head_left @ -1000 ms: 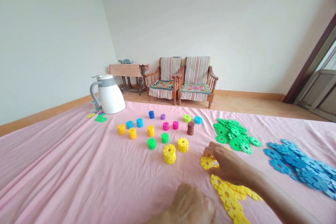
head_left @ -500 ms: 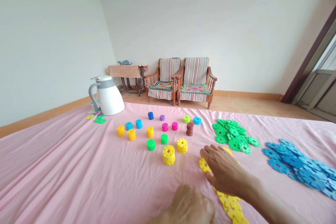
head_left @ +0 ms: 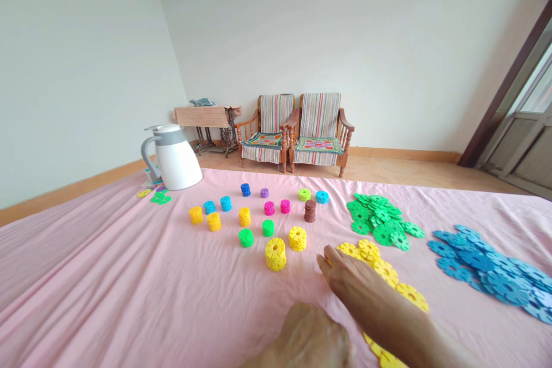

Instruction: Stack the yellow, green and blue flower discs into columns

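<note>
Reaching in from the lower right, my right hand (head_left: 347,273) is closed at the near left edge of the spread of yellow flower-shaped discs (head_left: 385,270). A sliver of yellow shows between its fingers, apparently one such disc. Low in the middle, my left hand (head_left: 314,336) is curled with its back toward me; whatever its fingers hold is hidden. Beyond the hands stand two stacks of yellow discs, a taller one (head_left: 276,255) and another (head_left: 297,238) behind it to the right.
Smaller colored stacks, including a brown one (head_left: 310,211) and a green one (head_left: 246,237), stand farther back on the pink cloth (head_left: 142,276). Green discs (head_left: 379,218) and blue discs (head_left: 491,267) lie in heaps to the right. A white jug (head_left: 177,158) stands at far left.
My right hand has drawn left and slightly toward me, off the yellow discs, uncovering more of them. A bit of yellow now shows at its fingers. My left hand stays nearly in place.
</note>
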`<state>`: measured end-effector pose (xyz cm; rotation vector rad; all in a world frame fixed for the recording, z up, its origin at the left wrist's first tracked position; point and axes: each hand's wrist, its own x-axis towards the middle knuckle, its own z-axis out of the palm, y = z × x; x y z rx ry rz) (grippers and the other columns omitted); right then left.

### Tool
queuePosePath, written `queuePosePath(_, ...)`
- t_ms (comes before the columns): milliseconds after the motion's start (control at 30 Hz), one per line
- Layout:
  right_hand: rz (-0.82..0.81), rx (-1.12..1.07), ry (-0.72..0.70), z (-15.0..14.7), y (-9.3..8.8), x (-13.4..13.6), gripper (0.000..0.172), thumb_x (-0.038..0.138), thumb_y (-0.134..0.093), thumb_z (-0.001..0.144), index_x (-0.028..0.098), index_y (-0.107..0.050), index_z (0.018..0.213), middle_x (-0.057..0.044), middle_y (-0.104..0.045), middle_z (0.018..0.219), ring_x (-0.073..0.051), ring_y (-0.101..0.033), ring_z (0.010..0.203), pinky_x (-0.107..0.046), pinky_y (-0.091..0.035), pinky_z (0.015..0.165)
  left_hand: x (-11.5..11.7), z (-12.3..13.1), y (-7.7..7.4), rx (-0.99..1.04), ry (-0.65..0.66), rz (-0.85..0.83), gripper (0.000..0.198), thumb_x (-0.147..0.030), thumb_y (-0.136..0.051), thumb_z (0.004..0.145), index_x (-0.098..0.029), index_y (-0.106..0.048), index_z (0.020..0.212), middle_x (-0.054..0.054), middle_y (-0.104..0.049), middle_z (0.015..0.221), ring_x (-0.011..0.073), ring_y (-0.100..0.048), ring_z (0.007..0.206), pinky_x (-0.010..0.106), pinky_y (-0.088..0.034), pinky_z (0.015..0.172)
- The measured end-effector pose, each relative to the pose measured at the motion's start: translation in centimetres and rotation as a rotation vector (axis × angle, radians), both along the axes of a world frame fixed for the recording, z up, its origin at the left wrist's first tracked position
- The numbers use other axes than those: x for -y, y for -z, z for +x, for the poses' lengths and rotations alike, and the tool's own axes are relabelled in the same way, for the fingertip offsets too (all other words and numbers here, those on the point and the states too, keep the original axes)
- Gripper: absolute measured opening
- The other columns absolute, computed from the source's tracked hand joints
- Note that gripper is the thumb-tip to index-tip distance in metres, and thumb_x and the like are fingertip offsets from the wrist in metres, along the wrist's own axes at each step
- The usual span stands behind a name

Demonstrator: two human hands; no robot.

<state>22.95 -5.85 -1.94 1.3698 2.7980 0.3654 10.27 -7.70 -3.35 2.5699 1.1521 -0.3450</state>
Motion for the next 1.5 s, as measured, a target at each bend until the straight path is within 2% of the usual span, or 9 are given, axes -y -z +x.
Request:
queuePosePath(233,-0.103,0.042,-0.031,0.5,-0.1,-0.2,0.045,-0.01,-0.041,0.065,0.013,-0.064,0.096,-0.016,-0.064,0.094,-0.028,-0.064,0.081,-0.038,-0.05,0.067,0.1,-0.1,0.4,0.042,-0.015,-0.005,0.019,-0.027,-0.058,0.077,-0.017,-0.068,0.064,0.002,-0.068,0.06,0.0133,-0.052,0.045,0.023,-0.022,0.042)
queuePosePath(333,-0.205,-0.108,0.021,1.3,0.4,-0.9,0.036,-0.005,-0.042,0.07,0.014,-0.062,0.093,-0.013,-0.063,0.093,-0.026,-0.063,0.085,-0.038,-0.049,0.072,0.2,-0.3,0.5,0.083,-0.019,-0.005,0.018,-0.027,-0.059,0.076,-0.016,-0.069,0.066,0.002,-0.068,0.061,0.0136,-0.051,0.047,0.024,-0.023,0.043)
queuePosePath(467,-0.285,-0.355,0.095,2.1,0.5,-2.5,0.018,0.012,-0.052,0.075,0.015,-0.059,0.091,-0.01,-0.062,0.091,-0.023,-0.062,0.082,-0.036,-0.047,0.071,0.2,-0.4,0.0,0.13,0.0,-0.029,0.022,-0.026,-0.061,0.075,-0.015,-0.063,0.057,0.001,-0.064,0.056,0.0118,-0.049,0.045,0.023,-0.021,0.042)
queuePosePath(567,-0.249,-0.538,0.133,1.8,0.5,-4.2,0.022,0.02,-0.057,0.075,0.016,-0.059,0.097,-0.007,-0.063,0.089,-0.02,-0.061,0.076,-0.034,-0.045,0.069,0.2,-0.4,-0.7,0.099,0.029,-0.042,0.025,-0.024,-0.058,0.079,-0.014,-0.064,0.058,0.002,-0.067,0.057,0.0121,-0.053,0.047,0.022,-0.024,0.043)
queuePosePath(667,-0.224,-0.726,0.166,0.9,1.0,-5.9,0.024,0.023,-0.06,0.074,0.018,-0.06,0.098,-0.005,-0.062,0.087,-0.016,-0.06,0.07,-0.032,-0.045,0.068,0.4,-0.3,-1.4,0.05,0.024,-0.028,0.021,-0.021,-0.056,0.082,-0.013,-0.07,0.068,0.007,-0.072,0.069,0.0171,-0.062,0.057,0.022,-0.032,0.047)
queuePosePath(833,-0.246,-0.912,0.181,-1.0,2.1,-7.8,0.026,0.026,-0.063,0.073,0.016,-0.062,0.098,-0.006,-0.061,0.092,-0.016,-0.061,0.072,-0.031,-0.047,0.067,0.6,-0.2,-2.1,0.003,0.038,-0.02,0.023,-0.023,-0.053,0.085,-0.012,-0.072,0.078,0.012,-0.073,0.079,0.0235,-0.068,0.069,0.025,-0.038,0.05)
queuePosePath(1033,-0.246,-0.952,0.157,-2.7,3.0,-8.8,0.025,0.024,-0.067,0.068,0.014,-0.062,0.09,-0.01,-0.062,0.094,-0.02,-0.062,0.077,-0.034,-0.049,0.07,0.4,-0.3,-1.9,-0.008,0.046,-0.023,0.026,-0.025,-0.051,0.087,-0.012,-0.072,0.081,0.012,-0.073,0.08,0.0245,-0.068,0.07,0.027,-0.043,0.054)
queuePosePath(1300,-0.27,-0.926,0.162,-3.0,4.0,-9.6,0.028,0.025,-0.066,0.068,0.015,-0.062,0.094,-0.01,-0.064,0.095,-0.02,-0.062,0.077,-0.035,-0.05,0.072,0.4,-0.1,-1.1,-0.019,0.019,-0.029,0.026,-0.024,-0.051,0.085,-0.011,-0.073,0.082,0.012,-0.073,0.077,0.0249,-0.068,0.068,0.028,-0.042,0.054)
queuePosePath(1500,-0.246,-0.92,0.142,-2.8,3.8,-9.2,0.031,0.028,-0.065,0.069,0.014,-0.062,0.097,-0.01,-0.063,0.099,-0.019,-0.063,0.075,-0.034,-0.05,0.07,0.4,-0.1,-1.8,-0.03,0.036,-0.026,0.026,-0.024,-0.051,0.086,-0.012,-0.073,0.083,0.011,-0.073,0.078,0.0231,-0.068,0.068,0.026,-0.036,0.049)
